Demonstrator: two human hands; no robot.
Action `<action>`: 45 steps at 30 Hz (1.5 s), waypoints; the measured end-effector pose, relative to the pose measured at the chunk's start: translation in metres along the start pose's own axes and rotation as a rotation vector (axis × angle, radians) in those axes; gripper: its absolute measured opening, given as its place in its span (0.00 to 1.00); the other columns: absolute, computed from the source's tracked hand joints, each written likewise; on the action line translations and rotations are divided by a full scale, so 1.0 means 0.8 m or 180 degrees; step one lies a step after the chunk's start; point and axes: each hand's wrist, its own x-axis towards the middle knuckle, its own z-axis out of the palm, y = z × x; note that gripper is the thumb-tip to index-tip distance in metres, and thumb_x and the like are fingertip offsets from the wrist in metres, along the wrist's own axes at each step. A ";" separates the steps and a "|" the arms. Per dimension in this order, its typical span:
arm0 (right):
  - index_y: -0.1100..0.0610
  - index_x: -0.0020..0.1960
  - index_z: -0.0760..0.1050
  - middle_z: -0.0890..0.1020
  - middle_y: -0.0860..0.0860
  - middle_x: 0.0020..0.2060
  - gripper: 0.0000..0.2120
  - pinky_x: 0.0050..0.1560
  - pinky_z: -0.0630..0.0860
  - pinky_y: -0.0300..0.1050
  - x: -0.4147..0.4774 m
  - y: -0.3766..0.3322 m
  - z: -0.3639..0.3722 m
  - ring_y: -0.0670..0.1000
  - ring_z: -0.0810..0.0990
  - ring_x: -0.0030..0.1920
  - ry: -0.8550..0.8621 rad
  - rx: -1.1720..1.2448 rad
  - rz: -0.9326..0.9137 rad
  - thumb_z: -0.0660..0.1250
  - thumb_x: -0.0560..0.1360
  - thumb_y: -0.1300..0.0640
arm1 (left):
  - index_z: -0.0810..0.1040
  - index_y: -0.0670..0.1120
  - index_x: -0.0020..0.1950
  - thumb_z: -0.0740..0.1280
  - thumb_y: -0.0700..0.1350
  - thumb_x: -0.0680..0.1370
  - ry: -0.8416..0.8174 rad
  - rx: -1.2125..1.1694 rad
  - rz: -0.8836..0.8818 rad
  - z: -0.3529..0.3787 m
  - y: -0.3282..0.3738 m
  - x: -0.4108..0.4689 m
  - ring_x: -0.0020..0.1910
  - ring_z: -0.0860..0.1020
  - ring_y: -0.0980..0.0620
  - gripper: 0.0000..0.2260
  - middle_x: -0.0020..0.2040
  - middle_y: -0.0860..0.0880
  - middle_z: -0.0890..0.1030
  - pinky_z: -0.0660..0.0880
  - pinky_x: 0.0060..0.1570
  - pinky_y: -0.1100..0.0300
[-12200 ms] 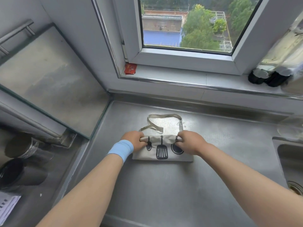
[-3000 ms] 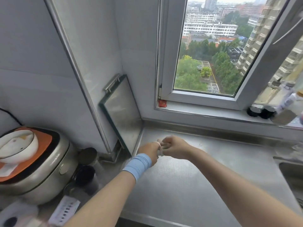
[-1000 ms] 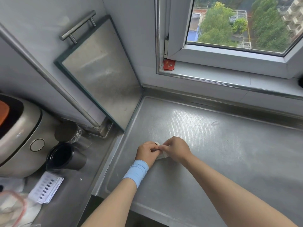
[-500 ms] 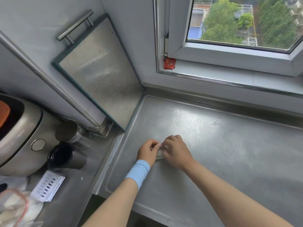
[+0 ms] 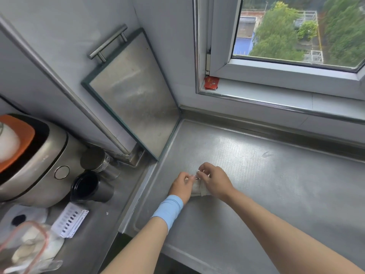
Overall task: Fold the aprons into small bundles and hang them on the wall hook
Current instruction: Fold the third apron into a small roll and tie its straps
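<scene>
A beige apron, folded into a small bundle [image 5: 198, 189], lies on the steel counter [image 5: 256, 194] between my two hands. Most of it is hidden under them. My left hand [image 5: 182, 186], with a light blue wristband, holds the bundle's left side with curled fingers. My right hand [image 5: 214, 179] covers the right side, and its fingertips pinch a thin strap end at the top of the bundle. No wall hook is in view.
A steel board with a bar handle [image 5: 136, 95] leans in the corner to the left. Left of the counter stand two dark cups [image 5: 88, 186], a rice cooker [image 5: 31, 159] and a plastic box [image 5: 25, 246]. The window sill [image 5: 276, 99] runs behind, with a red packet [image 5: 211, 83].
The bundle has stayed in one spot on the counter. My right fingers have lifted slightly and now pinch the strap end at the top. The camera has tilted a little.
</scene>
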 end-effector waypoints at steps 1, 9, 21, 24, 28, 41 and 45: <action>0.48 0.44 0.76 0.82 0.47 0.37 0.04 0.37 0.71 0.39 -0.001 -0.007 -0.003 0.44 0.76 0.34 -0.0024 0.0063 0.0012 0.66 0.77 0.51 | 0.71 0.48 0.51 0.60 0.56 0.80 -0.0014 -0.0128 0.0004 -0.005 0.003 -0.003 0.46 0.74 0.48 0.12 0.50 0.48 0.78 0.70 0.45 0.58; 0.53 0.45 0.76 0.82 0.51 0.40 0.04 0.44 0.74 0.46 0.000 -0.095 -0.047 0.51 0.78 0.41 -0.0121 -0.0120 -0.0118 0.65 0.79 0.56 | 0.69 0.55 0.60 0.67 0.51 0.76 -0.0732 -0.0342 0.0616 -0.067 0.044 -0.029 0.44 0.76 0.52 0.14 0.54 0.49 0.76 0.75 0.32 0.62; 0.56 0.38 0.74 0.75 0.51 0.29 0.11 0.33 0.74 0.43 -0.024 -0.270 -0.105 0.51 0.73 0.30 0.0113 0.0618 -0.0317 0.63 0.80 0.59 | 0.75 0.47 0.31 0.65 0.61 0.70 -0.0007 -0.1155 0.1324 -0.192 0.140 -0.077 0.36 0.70 0.50 0.18 0.33 0.50 0.74 0.71 0.41 0.54; 0.57 0.39 0.74 0.75 0.53 0.30 0.11 0.33 0.74 0.42 -0.030 -0.313 -0.114 0.52 0.73 0.30 0.0275 0.0976 -0.0423 0.63 0.80 0.61 | 0.70 0.46 0.32 0.66 0.59 0.75 0.0463 -0.0942 0.1749 -0.219 0.166 -0.085 0.31 0.65 0.50 0.20 0.28 0.51 0.69 0.66 0.35 0.56; 0.53 0.43 0.80 0.78 0.49 0.33 0.08 0.31 0.72 0.39 -0.036 -0.368 -0.137 0.47 0.72 0.29 0.0699 0.0908 -0.0611 0.66 0.79 0.55 | 0.80 0.50 0.43 0.64 0.52 0.78 0.1047 -0.0895 0.1812 -0.272 0.211 -0.101 0.36 0.77 0.51 0.09 0.37 0.52 0.81 0.74 0.41 0.58; 0.57 0.46 0.82 0.85 0.51 0.38 0.11 0.41 0.77 0.47 -0.033 -0.538 -0.217 0.53 0.81 0.36 0.1029 0.1433 -0.1021 0.66 0.79 0.50 | 0.71 0.51 0.47 0.64 0.41 0.76 0.2078 -0.0940 0.2778 -0.429 0.363 -0.136 0.43 0.80 0.49 0.05 0.41 0.54 0.82 0.75 0.43 0.59; 0.53 0.37 0.78 0.82 0.51 0.34 0.13 0.43 0.78 0.49 -0.028 -0.601 -0.247 0.56 0.82 0.40 0.1762 0.0855 -0.1592 0.63 0.79 0.53 | 0.83 0.49 0.41 0.62 0.36 0.75 0.2167 -0.1043 0.3274 -0.469 0.407 -0.150 0.46 0.80 0.53 0.12 0.44 0.52 0.84 0.77 0.50 0.61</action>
